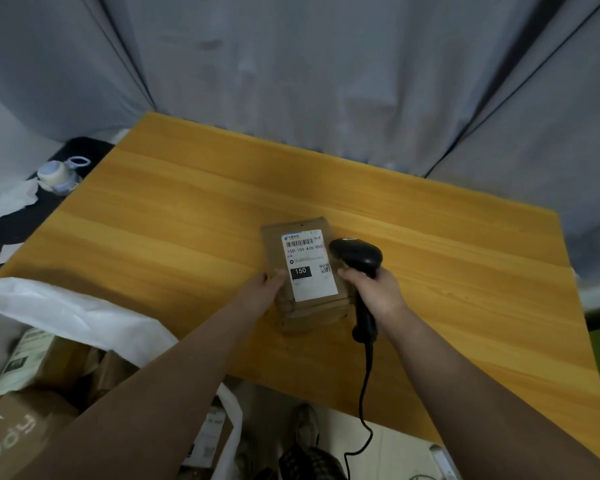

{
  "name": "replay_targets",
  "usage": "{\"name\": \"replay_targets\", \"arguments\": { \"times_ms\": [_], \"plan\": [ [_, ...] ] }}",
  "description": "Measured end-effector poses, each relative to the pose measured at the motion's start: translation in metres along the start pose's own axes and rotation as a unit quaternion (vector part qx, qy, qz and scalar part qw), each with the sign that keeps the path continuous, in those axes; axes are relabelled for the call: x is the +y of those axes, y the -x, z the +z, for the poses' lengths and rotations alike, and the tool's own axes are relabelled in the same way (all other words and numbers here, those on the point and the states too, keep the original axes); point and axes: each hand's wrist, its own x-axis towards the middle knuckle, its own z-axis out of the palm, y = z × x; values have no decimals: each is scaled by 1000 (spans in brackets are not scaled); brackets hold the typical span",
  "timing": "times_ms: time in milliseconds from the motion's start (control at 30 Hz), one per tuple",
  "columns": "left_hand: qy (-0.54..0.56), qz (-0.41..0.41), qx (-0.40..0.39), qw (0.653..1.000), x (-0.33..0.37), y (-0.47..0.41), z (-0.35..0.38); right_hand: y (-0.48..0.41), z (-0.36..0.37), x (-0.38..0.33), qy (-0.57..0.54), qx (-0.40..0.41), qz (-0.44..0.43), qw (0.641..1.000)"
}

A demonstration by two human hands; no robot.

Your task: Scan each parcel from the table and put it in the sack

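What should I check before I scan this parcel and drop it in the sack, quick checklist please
1. The label faces up, with the barcode uncovered: ok.
2. The left hand grips the parcel at its left edge, off the barcode: ok.
3. The right hand grips the scanner, its head beside the label; aimed at the barcode: cannot tell.
4. The scanner cable hangs off the near edge of the table, clear of the parcel: ok.
5. The sack stands open at the left, with other parcels inside: ok.
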Motion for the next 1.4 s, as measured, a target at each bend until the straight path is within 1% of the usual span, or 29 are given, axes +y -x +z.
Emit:
{"name": "replay_targets", "arguments": {
  "times_ms": [133, 267, 333, 433, 533, 600, 667, 733, 767, 833, 900, 933, 967, 1000, 1033, 1100, 1133, 1167, 1233, 1267, 1300, 1367, 1400],
  "plan": [
    [75, -1, -21, 997, -10, 14, 13, 2, 8, 16, -47, -20, 44, 998],
    [184, 68, -12, 981, -21, 44, 0, 18, 13, 30, -113, -8, 65, 991],
    [179, 93, -7, 979, -29, 62, -20, 29, 21, 31, -115, -24, 57, 991],
    [154, 97, 11, 983, -48, 87, -59, 51, 48, 30, -107, -50, 47, 992],
    [143, 83, 51, 985, -71, 116, -102, 79, 90, 29, -106, -94, 23, 990],
    [127, 90, 83, 984, -91, 137, -134, 101, 121, 30, -87, -123, -2, 989],
    [67, 122, 132, 982, -113, 158, -168, 120, 149, 34, -21, -138, -46, 989],
    [-37, 145, 182, 972, -137, 175, -201, 135, 172, 46, 91, -112, -91, 985],
    [-88, 140, 197, 966, -149, 184, -215, 139, 181, 57, 161, -93, -110, 976],
    [-194, 118, 210, 951, -169, 202, -239, 145, 189, 85, 290, -68, -130, 946],
    [-260, 101, 209, 937, -184, 215, -254, 150, 188, 116, 392, -41, -128, 910],
    [-294, 106, 200, 929, -187, 218, -257, 153, 187, 129, 431, -27, -127, 893],
    [-338, 119, 183, 915, -186, 220, -257, 157, 186, 141, 458, -13, -122, 881],
    [-386, 129, 168, 898, -183, 221, -257, 161, 185, 149, 469, 3, -118, 875],
    [-432, 141, 156, 877, -176, 222, -257, 164, 184, 153, 468, 19, -112, 876],
    [-518, 180, 146, 824, -163, 223, -259, 170, 182, 156, 452, 41, -113, 884],
    [-567, 200, 145, 786, -159, 224, -262, 172, 181, 155, 431, 47, -117, 893],
    [-631, 215, 139, 733, -155, 224, -266, 174, 178, 153, 401, 53, -121, 906],
    [-755, 227, 89, 609, -150, 225, -274, 178, 172, 148, 345, 66, -123, 928],
    [-785, 228, 55, 573, -148, 225, -276, 180, 169, 147, 326, 71, -126, 934],
    [-794, 234, 26, 561, -147, 225, -276, 182, 166, 146, 312, 72, -130, 938],
    [-785, 269, -22, 558, -145, 219, -267, 188, 168, 145, 280, 69, -145, 946],
    [-781, 294, -40, 549, -146, 213, -258, 192, 171, 144, 260, 74, -156, 950]
  ]
}}
